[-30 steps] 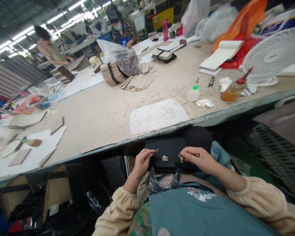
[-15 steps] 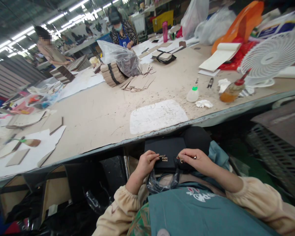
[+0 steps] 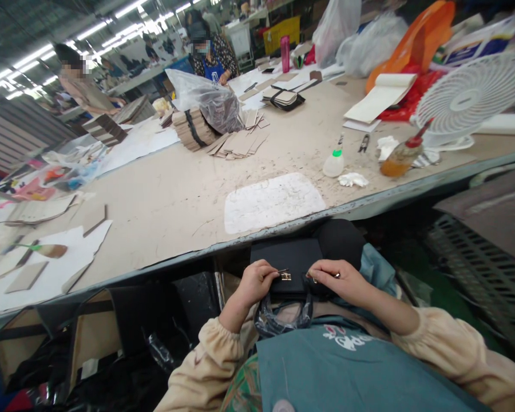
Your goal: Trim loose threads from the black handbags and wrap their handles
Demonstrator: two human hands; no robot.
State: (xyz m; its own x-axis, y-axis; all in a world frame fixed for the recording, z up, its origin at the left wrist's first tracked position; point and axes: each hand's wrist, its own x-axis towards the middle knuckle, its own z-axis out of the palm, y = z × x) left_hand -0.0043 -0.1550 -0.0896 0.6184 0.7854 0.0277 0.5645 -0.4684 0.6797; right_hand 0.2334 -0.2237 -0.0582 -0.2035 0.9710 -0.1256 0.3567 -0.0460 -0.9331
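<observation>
- I counted one black bag (image 3: 283, 250), bearing one gold-coloured clasp (image 3: 286, 276).
- Past it I had one bench (image 3: 171, 200).
- I made out three bottles for certain: one green-collared (image 3: 333, 165), one red-topped (image 3: 397, 164), one pink (image 3: 285, 54).
- I found two crumpled white wads (image 3: 352, 179).
- I saw one fan (image 3: 466, 100), one notepad (image 3: 380, 98) and one orange bag (image 3: 407, 46).
- I tallied three see-through plastic bags (image 3: 337, 34).
- I noted one yellow crate (image 3: 282, 35).
- The loose boards (image 3: 238, 143) overlapped too much for me to count.
</observation>
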